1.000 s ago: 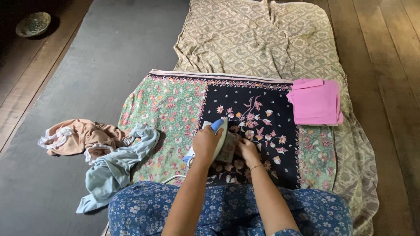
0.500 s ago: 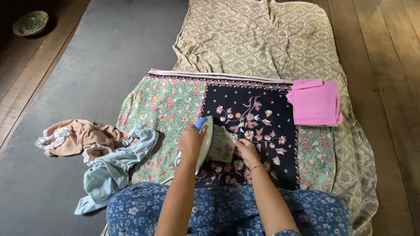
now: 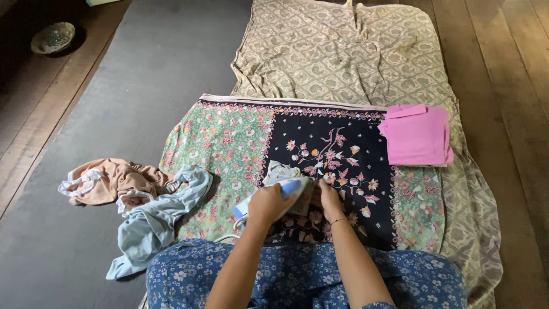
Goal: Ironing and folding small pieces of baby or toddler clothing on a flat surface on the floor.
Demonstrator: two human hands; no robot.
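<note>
My left hand (image 3: pixel 265 204) grips the handle of a white and blue clothes iron (image 3: pixel 281 193), which rests on a small pale floral cloth (image 3: pixel 281 172). That cloth lies on a large floral spread (image 3: pixel 229 137), green at the sides and dark in the middle. My right hand (image 3: pixel 330 197) presses flat on the small cloth's right side, just beside the iron. The iron's white cord (image 3: pixel 226 237) runs back toward my lap.
A folded pink cloth (image 3: pixel 416 135) lies on the spread's far right corner. A heap of tan clothes (image 3: pixel 111 179) and pale blue clothes (image 3: pixel 154 220) sits to the left on a dark mat (image 3: pixel 131 74). A beige patterned sheet (image 3: pixel 343 51) lies beyond, on wooden floorboards (image 3: pixel 509 68). A small bowl (image 3: pixel 52 38) stands far left.
The iron slid left off the small cloth, then came back right and toward me over its lower part. My right hand stayed pressed on the cloth.
</note>
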